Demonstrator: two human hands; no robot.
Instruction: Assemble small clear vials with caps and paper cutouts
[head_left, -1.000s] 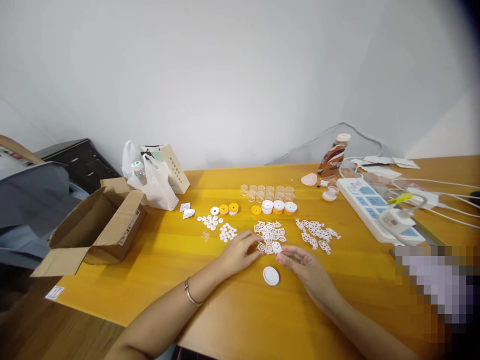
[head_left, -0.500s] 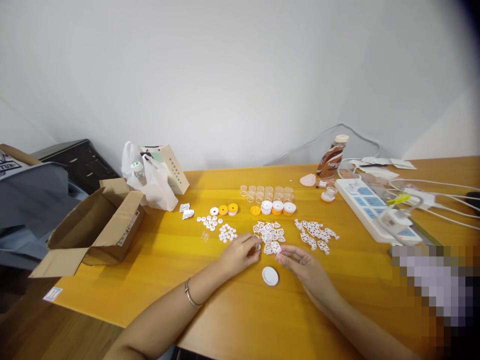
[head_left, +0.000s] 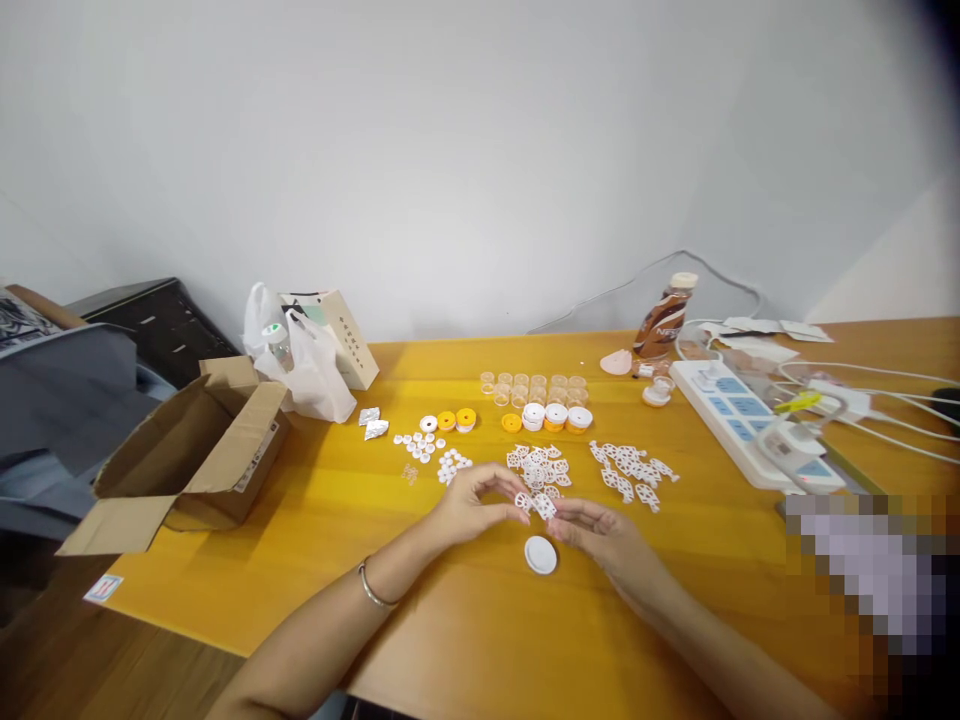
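Watching from far, I see the left hand pinching a small round white piece between thumb and fingers. The right hand has its fingertips closed on a second white piece. These two pieces are very near each other; I cannot tell if they touch. Both are just in front of the pile of white parts on the bench, and a white disc lies nearer to the front edge. In my judgement, the thin pieces could bend or crack if I press too strongly. With too loose a grip, one could slip and mix into the pile.
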